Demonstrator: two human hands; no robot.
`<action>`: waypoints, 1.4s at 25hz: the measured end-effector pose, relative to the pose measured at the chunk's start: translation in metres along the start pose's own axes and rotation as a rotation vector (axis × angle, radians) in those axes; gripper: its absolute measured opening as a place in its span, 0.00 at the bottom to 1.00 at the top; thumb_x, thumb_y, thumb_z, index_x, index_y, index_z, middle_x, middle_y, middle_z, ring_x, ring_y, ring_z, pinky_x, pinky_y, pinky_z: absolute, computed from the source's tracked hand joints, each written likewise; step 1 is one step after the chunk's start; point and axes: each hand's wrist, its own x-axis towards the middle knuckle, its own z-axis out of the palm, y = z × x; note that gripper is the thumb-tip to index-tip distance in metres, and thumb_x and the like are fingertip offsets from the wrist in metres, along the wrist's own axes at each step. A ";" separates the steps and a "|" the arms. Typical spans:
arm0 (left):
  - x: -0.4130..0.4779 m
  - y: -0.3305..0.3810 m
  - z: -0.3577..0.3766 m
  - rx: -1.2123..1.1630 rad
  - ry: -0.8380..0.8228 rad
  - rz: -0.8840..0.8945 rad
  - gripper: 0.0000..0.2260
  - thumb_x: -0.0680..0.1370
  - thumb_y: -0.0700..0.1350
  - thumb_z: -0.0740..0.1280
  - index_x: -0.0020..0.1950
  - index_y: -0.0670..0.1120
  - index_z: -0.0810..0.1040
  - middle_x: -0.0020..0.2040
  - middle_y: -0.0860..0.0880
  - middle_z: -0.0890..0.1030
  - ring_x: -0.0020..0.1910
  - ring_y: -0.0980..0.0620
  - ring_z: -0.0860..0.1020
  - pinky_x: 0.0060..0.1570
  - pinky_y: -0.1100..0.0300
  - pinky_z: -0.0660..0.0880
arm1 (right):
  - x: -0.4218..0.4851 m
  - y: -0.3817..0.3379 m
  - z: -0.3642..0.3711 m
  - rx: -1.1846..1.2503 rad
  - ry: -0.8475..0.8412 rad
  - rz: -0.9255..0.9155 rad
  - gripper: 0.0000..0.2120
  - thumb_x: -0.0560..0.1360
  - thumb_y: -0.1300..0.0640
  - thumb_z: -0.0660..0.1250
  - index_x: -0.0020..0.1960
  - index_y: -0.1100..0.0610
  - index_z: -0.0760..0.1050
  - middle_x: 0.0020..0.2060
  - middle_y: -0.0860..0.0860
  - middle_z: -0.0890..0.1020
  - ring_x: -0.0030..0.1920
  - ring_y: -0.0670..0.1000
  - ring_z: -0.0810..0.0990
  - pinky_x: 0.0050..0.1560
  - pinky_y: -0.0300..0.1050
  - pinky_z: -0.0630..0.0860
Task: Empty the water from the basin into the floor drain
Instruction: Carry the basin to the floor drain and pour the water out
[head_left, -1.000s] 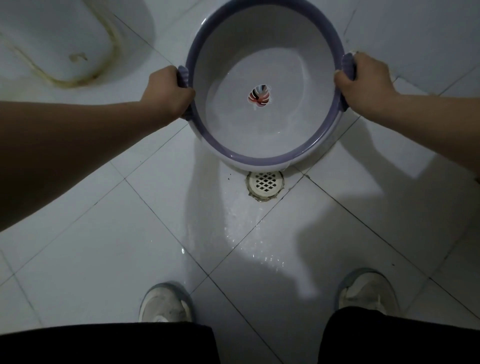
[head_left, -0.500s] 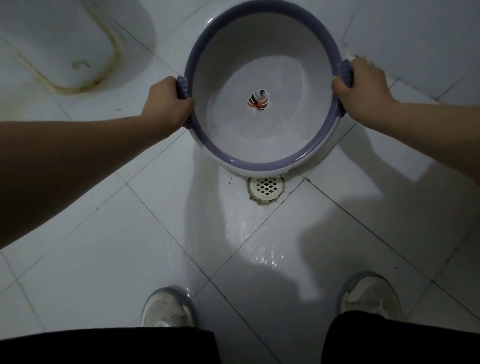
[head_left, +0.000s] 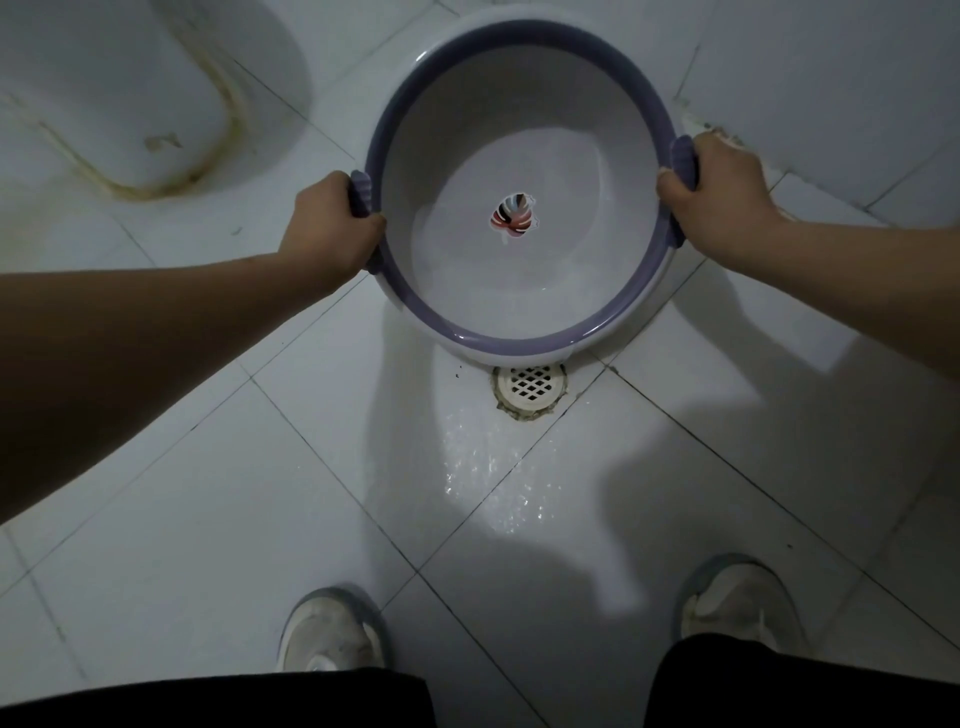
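A round white basin (head_left: 519, 332) with a purple rim and a leaf sticker on its bottom is held tilted toward me above the white tiled floor. My left hand (head_left: 332, 228) grips its left purple handle; my right hand (head_left: 717, 202) grips the right handle. A thin film of water lies in the lower part of the basin. The round white floor drain (head_left: 530, 387) sits right below the basin's near rim, its far edge hidden by the basin. Wet droplets glisten on the tile (head_left: 478, 467) in front of the drain.
A squat toilet pan (head_left: 119, 114) with stained edges lies at the far left. A tiled wall (head_left: 831, 78) rises at the far right. My two shoes (head_left: 332, 634) (head_left: 737, 603) stand on the tiles near the bottom, either side of the wet patch.
The basin has shifted slightly lower and nearer in view, with both hands still on the handles. The drain is a bit more covered by the rim.
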 end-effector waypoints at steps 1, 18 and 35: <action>0.000 0.000 0.000 0.002 0.001 0.002 0.09 0.76 0.43 0.65 0.55 0.44 0.73 0.45 0.48 0.76 0.34 0.58 0.73 0.28 0.68 0.67 | 0.000 0.000 0.000 0.003 0.000 -0.001 0.07 0.76 0.55 0.59 0.44 0.58 0.67 0.42 0.54 0.73 0.39 0.51 0.71 0.34 0.38 0.61; -0.004 -0.005 0.003 -0.019 0.002 0.001 0.07 0.77 0.43 0.65 0.53 0.46 0.72 0.45 0.49 0.76 0.35 0.58 0.75 0.28 0.69 0.69 | -0.005 0.002 0.002 0.022 0.008 -0.015 0.06 0.77 0.54 0.59 0.45 0.56 0.65 0.42 0.53 0.72 0.40 0.50 0.70 0.34 0.38 0.60; -0.015 -0.001 0.011 -0.022 -0.009 -0.018 0.12 0.78 0.42 0.65 0.61 0.43 0.73 0.49 0.47 0.76 0.44 0.49 0.77 0.40 0.59 0.75 | -0.018 0.001 0.009 0.038 0.018 0.070 0.15 0.79 0.52 0.58 0.59 0.63 0.70 0.51 0.61 0.78 0.45 0.54 0.76 0.43 0.43 0.70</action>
